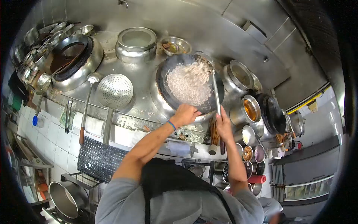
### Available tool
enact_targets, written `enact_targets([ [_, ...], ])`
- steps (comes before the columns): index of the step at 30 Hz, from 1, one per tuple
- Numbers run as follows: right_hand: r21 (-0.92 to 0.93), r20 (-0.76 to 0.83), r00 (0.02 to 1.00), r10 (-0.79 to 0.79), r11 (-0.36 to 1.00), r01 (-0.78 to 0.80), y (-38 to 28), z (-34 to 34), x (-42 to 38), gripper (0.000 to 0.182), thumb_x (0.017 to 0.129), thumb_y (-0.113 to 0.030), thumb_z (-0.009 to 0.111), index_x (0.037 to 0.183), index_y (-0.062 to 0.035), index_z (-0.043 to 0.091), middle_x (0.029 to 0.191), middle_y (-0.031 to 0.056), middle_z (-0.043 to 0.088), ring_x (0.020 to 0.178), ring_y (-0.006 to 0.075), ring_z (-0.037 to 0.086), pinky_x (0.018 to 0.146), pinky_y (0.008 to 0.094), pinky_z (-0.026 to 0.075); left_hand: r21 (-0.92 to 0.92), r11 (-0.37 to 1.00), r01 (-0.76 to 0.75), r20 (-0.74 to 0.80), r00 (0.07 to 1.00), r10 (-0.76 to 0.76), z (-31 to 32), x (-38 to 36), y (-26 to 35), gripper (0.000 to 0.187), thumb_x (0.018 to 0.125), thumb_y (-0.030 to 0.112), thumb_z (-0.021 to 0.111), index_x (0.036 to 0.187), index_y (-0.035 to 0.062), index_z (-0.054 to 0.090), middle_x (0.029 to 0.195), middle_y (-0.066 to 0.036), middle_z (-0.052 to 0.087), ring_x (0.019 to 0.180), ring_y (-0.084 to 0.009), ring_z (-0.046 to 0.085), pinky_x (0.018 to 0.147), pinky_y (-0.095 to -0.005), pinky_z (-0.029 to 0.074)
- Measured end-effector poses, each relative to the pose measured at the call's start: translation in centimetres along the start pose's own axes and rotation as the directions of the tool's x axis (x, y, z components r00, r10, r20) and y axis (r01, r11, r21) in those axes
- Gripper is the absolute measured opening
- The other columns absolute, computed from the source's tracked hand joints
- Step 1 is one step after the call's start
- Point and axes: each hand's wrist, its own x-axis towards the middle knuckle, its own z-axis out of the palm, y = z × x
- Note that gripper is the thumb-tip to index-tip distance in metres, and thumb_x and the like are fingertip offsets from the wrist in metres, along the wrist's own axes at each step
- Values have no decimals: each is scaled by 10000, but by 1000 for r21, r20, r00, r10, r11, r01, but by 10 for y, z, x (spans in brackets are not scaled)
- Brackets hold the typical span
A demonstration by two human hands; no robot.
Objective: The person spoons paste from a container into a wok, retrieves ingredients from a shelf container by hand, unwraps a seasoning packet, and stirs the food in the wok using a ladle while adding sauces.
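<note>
A large dark wok (162, 80) sits on the stove, holding a pale, crumbly heap that looks like minced meat (188, 84). Its upper right part is browner and blurred by motion. My left hand (184, 115) is closed at the near rim of the wok and appears to grip it; the fingertips are partly hidden. My right hand (223, 125) is wrapped around the long metal handle of a ladle (216, 89), whose dark end points back toward me. The ladle's head is at the wok's far right side, mostly hidden by the food.
Left of the wok lie a perforated skimmer (115, 90) and another ladle (88, 100). A lidded pot (136, 44) and a metal bowl (176, 45) stand behind. Close on the right are a pot of amber liquid (252, 109), a bamboo brush (214, 136) and several seasoning containers.
</note>
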Motion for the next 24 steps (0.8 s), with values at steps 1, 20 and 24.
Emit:
enact_targets([
  [1,109,72,953,293,948,-300,-9,5,-16,519,1035,-108,566,1538,-82,437,1232,263,691,1177,360,656,993,380,492,0,1000,7,15,1000,-7,-1,-1,2,387,933,369,672,782,19,740,727,-225,684,706,-437,675,690,-535,524],
  [20,-526,400,798,451,826,-203,-11,-37,64,504,975,-253,634,1465,-335,549,1009,255,722,935,455,696,847,550,556,88,988,130,-223,969,-107,16,-23,6,249,989,325,622,923,107,722,917,-60,667,937,-261,593,801,-448,366],
  [24,-513,290,889,354,842,-168,-35,-99,24,490,981,-243,619,1465,-288,555,925,281,701,853,488,680,775,576,528,73,990,125,-219,970,-106,18,-20,8,267,998,318,614,924,82,715,916,-82,657,945,-288,590,800,-463,415],
])
